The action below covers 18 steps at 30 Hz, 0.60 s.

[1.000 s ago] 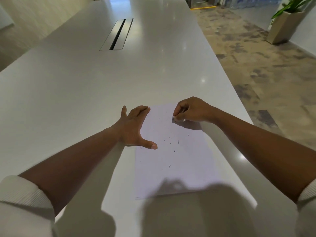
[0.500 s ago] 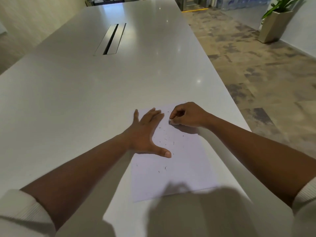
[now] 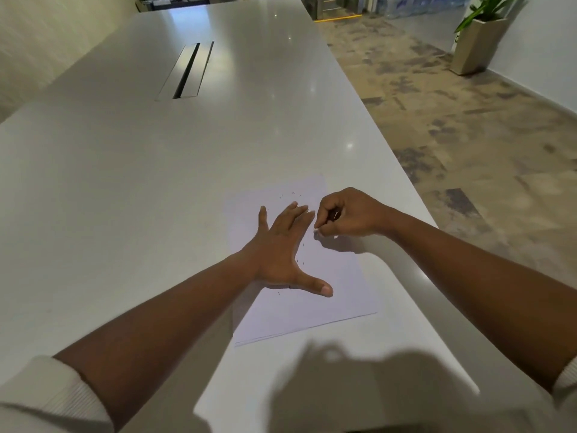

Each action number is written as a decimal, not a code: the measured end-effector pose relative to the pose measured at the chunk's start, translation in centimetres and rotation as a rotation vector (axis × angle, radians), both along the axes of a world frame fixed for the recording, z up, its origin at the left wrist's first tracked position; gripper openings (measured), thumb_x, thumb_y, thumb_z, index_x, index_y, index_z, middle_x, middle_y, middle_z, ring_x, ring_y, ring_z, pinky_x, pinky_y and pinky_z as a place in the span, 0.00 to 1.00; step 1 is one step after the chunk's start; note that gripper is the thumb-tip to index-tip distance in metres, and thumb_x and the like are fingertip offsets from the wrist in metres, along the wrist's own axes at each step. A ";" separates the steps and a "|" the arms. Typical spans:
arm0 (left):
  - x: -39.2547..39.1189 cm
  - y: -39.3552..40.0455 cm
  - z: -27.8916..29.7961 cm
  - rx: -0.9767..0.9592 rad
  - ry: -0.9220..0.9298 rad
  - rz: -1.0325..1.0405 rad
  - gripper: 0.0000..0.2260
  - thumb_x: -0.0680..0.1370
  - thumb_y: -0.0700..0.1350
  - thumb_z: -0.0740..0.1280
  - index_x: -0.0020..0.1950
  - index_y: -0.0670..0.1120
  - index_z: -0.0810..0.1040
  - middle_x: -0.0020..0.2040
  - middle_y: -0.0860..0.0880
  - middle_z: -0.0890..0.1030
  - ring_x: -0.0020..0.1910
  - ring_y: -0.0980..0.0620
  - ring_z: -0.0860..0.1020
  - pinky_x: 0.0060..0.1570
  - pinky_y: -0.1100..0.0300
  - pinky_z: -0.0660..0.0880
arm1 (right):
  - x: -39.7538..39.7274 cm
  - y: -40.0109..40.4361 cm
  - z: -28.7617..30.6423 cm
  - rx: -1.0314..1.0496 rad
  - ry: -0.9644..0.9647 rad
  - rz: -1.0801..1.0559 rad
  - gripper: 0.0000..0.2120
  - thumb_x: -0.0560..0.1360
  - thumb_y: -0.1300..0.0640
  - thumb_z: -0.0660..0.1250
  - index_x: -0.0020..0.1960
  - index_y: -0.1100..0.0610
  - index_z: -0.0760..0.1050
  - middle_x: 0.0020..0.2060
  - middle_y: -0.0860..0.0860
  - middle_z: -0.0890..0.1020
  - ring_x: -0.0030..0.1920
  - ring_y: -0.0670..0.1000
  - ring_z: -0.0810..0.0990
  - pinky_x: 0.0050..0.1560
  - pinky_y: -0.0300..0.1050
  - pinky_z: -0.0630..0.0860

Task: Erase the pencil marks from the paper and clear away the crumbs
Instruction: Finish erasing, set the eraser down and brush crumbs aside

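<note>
A white sheet of paper (image 3: 331, 307) lies on the grey table near its right edge. My left hand (image 3: 282, 254) rests flat across the middle of the sheet, fingers straight and thumb spread out. Dark eraser crumbs (image 3: 288, 195) lie scattered beyond its fingertips, and a few more sit beside its palm. My right hand (image 3: 346, 214) hovers at the sheet's right side with curled fingers pinching a small white eraser (image 3: 317, 231), whose tip touches the paper. No pencil marks can be made out.
The long grey table (image 3: 156, 189) stretches away, with a slotted cable hatch (image 3: 187, 71) in its middle. Its right edge runs close to the paper, with patterned floor beyond. A potted plant (image 3: 476, 42) stands far right.
My left hand has slid rightward across the paper, pushing crumbs ahead of it. The right hand stayed at the sheet's right side with the eraser. The view shifted slightly.
</note>
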<state>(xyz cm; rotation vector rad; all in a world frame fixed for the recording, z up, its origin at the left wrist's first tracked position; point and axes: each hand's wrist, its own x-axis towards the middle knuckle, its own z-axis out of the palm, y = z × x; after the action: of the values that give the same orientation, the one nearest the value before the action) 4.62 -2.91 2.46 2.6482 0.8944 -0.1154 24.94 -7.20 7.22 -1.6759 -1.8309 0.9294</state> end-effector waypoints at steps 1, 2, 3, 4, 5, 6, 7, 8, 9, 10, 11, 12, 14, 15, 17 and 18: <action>0.0 -0.2 -0.1 0.009 0.000 0.001 0.67 0.57 0.87 0.60 0.84 0.53 0.40 0.84 0.54 0.42 0.79 0.59 0.30 0.74 0.32 0.31 | -0.1 -0.4 0.0 0.009 -0.010 0.015 0.03 0.67 0.63 0.76 0.39 0.58 0.83 0.35 0.48 0.85 0.35 0.43 0.82 0.38 0.30 0.75; 0.1 -0.5 -0.1 0.014 0.001 0.004 0.66 0.56 0.87 0.60 0.84 0.53 0.40 0.84 0.54 0.42 0.79 0.58 0.30 0.74 0.32 0.31 | -0.2 -0.9 0.0 0.015 -0.017 0.029 0.03 0.67 0.63 0.76 0.38 0.58 0.83 0.35 0.47 0.84 0.35 0.42 0.81 0.38 0.29 0.74; 0.1 -0.7 -0.2 0.020 0.004 0.005 0.66 0.56 0.87 0.60 0.84 0.53 0.41 0.84 0.54 0.42 0.79 0.58 0.30 0.74 0.32 0.31 | -0.3 -1.4 -0.1 0.015 -0.026 0.041 0.03 0.67 0.63 0.76 0.37 0.57 0.83 0.36 0.46 0.84 0.35 0.42 0.81 0.39 0.30 0.75; 0.0 -0.8 -0.2 0.027 0.009 0.005 0.66 0.57 0.87 0.59 0.84 0.53 0.41 0.84 0.54 0.42 0.79 0.58 0.30 0.74 0.32 0.31 | -0.3 -1.8 -0.2 0.010 -0.038 0.053 0.04 0.67 0.62 0.77 0.36 0.56 0.83 0.36 0.46 0.84 0.36 0.42 0.81 0.39 0.31 0.75; 0.0 -0.9 -0.3 0.034 0.016 0.005 0.66 0.57 0.87 0.59 0.84 0.53 0.41 0.84 0.54 0.42 0.79 0.58 0.30 0.74 0.32 0.31 | -0.3 -2.2 -0.3 0.002 -0.056 0.065 0.05 0.67 0.62 0.77 0.35 0.55 0.83 0.35 0.46 0.84 0.36 0.41 0.81 0.40 0.32 0.75; 0.0 -1.0 -0.3 0.037 0.024 0.005 0.66 0.57 0.87 0.59 0.84 0.52 0.40 0.84 0.54 0.41 0.80 0.58 0.31 0.74 0.32 0.30 | -0.4 -2.5 -0.5 -0.006 -0.073 0.078 0.05 0.67 0.61 0.77 0.35 0.54 0.82 0.35 0.45 0.83 0.36 0.41 0.81 0.41 0.33 0.75; 0.0 -1.0 -0.4 0.039 0.032 0.007 0.66 0.57 0.87 0.59 0.84 0.52 0.40 0.84 0.54 0.41 0.80 0.59 0.31 0.74 0.32 0.30 | -0.4 -2.8 -0.6 -0.014 -0.085 0.089 0.06 0.66 0.61 0.77 0.34 0.54 0.82 0.35 0.45 0.83 0.36 0.41 0.81 0.41 0.34 0.75; 0.0 -1.0 -0.5 0.041 0.035 0.008 0.67 0.57 0.87 0.59 0.84 0.51 0.40 0.84 0.54 0.41 0.80 0.59 0.32 0.74 0.33 0.30 | -0.4 -3.1 -0.6 -0.022 -0.091 0.092 0.06 0.66 0.61 0.77 0.34 0.54 0.82 0.35 0.45 0.83 0.37 0.41 0.81 0.41 0.35 0.74; 0.0 -1.1 -0.5 0.046 0.033 0.008 0.66 0.58 0.87 0.59 0.84 0.51 0.41 0.84 0.54 0.41 0.80 0.59 0.32 0.74 0.33 0.30 | -0.5 -3.4 -0.6 -0.035 -0.097 0.097 0.06 0.66 0.61 0.77 0.34 0.53 0.82 0.35 0.45 0.84 0.37 0.41 0.81 0.41 0.35 0.74; -0.1 -1.1 -0.6 0.049 0.027 0.009 0.66 0.58 0.86 0.60 0.84 0.51 0.41 0.84 0.54 0.41 0.80 0.59 0.33 0.75 0.33 0.31 | -0.6 -3.7 -0.5 -0.065 -0.101 0.115 0.06 0.66 0.61 0.78 0.33 0.53 0.82 0.35 0.45 0.84 0.37 0.41 0.82 0.41 0.34 0.73; -0.1 -1.2 -0.7 0.051 0.021 0.010 0.66 0.58 0.86 0.60 0.84 0.51 0.41 0.84 0.54 0.42 0.80 0.59 0.33 0.75 0.34 0.31 | -0.8 -4.1 -0.4 -0.110 -0.108 0.148 0.07 0.66 0.60 0.78 0.33 0.52 0.82 0.35 0.45 0.84 0.37 0.41 0.82 0.41 0.33 0.73; -0.1 -1.2 -0.6 0.058 0.016 0.011 0.66 0.58 0.86 0.60 0.84 0.51 0.42 0.84 0.54 0.42 0.80 0.59 0.34 0.75 0.34 0.31 | -1.0 -4.4 -0.1 -0.155 -0.123 0.189 0.07 0.65 0.58 0.79 0.33 0.51 0.82 0.36 0.45 0.85 0.38 0.42 0.82 0.42 0.33 0.73; -0.1 -1.2 -0.7 0.061 0.012 0.014 0.66 0.57 0.86 0.61 0.84 0.51 0.42 0.84 0.54 0.42 0.81 0.59 0.35 0.75 0.34 0.31 | -1.5 -4.8 0.2 -0.213 -0.159 0.248 0.06 0.65 0.56 0.80 0.33 0.51 0.83 0.36 0.45 0.85 0.38 0.42 0.82 0.41 0.32 0.73; -0.1 -1.2 -0.7 0.062 0.008 0.012 0.66 0.57 0.86 0.61 0.84 0.51 0.42 0.84 0.54 0.42 0.81 0.59 0.35 0.75 0.34 0.31 | -1.6 -4.9 0.2 -0.217 -0.170 0.250 0.06 0.65 0.56 0.80 0.34 0.51 0.83 0.37 0.46 0.85 0.38 0.42 0.82 0.40 0.31 0.73; -0.1 -1.3 -0.7 0.060 0.000 0.009 0.66 0.57 0.86 0.61 0.84 0.51 0.43 0.84 0.54 0.42 0.81 0.59 0.35 0.75 0.35 0.30 | -1.3 -4.4 0.1 -0.163 -0.180 0.180 0.05 0.66 0.58 0.79 0.35 0.53 0.84 0.36 0.46 0.86 0.37 0.43 0.83 0.40 0.31 0.74; -0.2 -1.3 -0.6 0.053 -0.004 0.010 0.66 0.57 0.86 0.61 0.84 0.51 0.43 0.84 0.54 0.42 0.81 0.60 0.35 0.75 0.35 0.30 | -1.0 -4.0 0.0 -0.099 -0.176 0.108 0.04 0.66 0.59 0.78 0.35 0.54 0.84 0.36 0.47 0.85 0.37 0.43 0.83 0.40 0.32 0.75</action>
<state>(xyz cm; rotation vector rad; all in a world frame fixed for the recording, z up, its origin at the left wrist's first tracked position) 4.45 -4.23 1.84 2.6914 0.9215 -0.0850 23.92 -11.22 7.27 -1.7831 -2.0382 0.9573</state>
